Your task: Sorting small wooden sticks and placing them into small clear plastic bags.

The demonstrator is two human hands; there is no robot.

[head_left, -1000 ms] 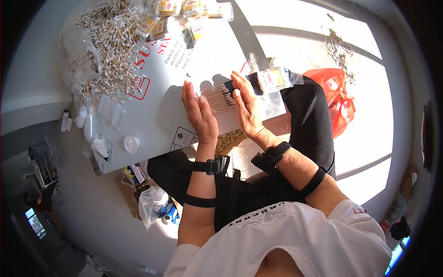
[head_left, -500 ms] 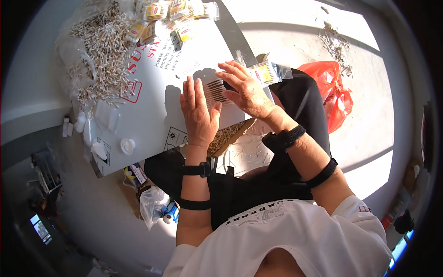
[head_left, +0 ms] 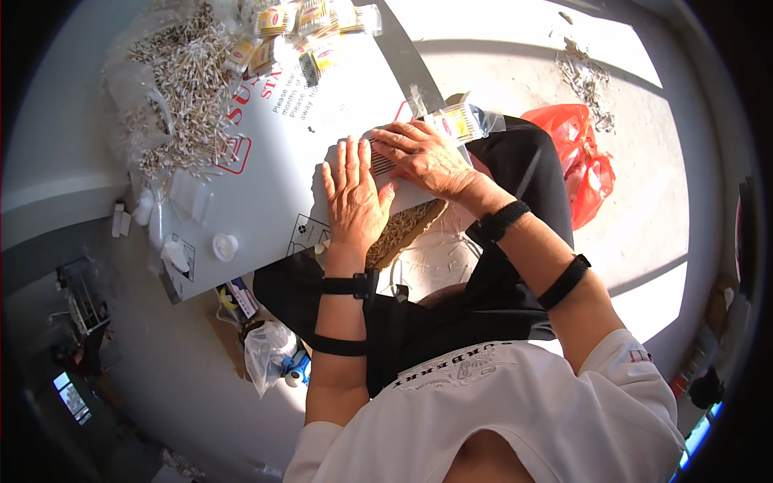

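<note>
A row of cotton swabs (head_left: 382, 164) lies side by side on the white printed board (head_left: 274, 189), partly covered by my hands. My left hand (head_left: 354, 201) rests flat at the row's left end, its fingers stretched out and pointing away from me. From the right, my right hand (head_left: 427, 158) reaches over the swabs with its fingers extended across their far ends. Neither hand grips anything. Just beyond the right hand is a clear packet of swabs (head_left: 457, 123) with a yellow and white label.
A big heap of loose swabs (head_left: 185, 92) in clear plastic covers the board's far left, beside several filled packets (head_left: 314, 20). A small white cup (head_left: 225, 246) stands near the left edge. Below the board is a box of swabs (head_left: 403, 233). A red plastic bag (head_left: 576, 161) sits on the floor.
Both hands have come down onto the swabs and moved closer together. The right hand has shifted slightly nearer to me, and the left has moved a little to the right.
</note>
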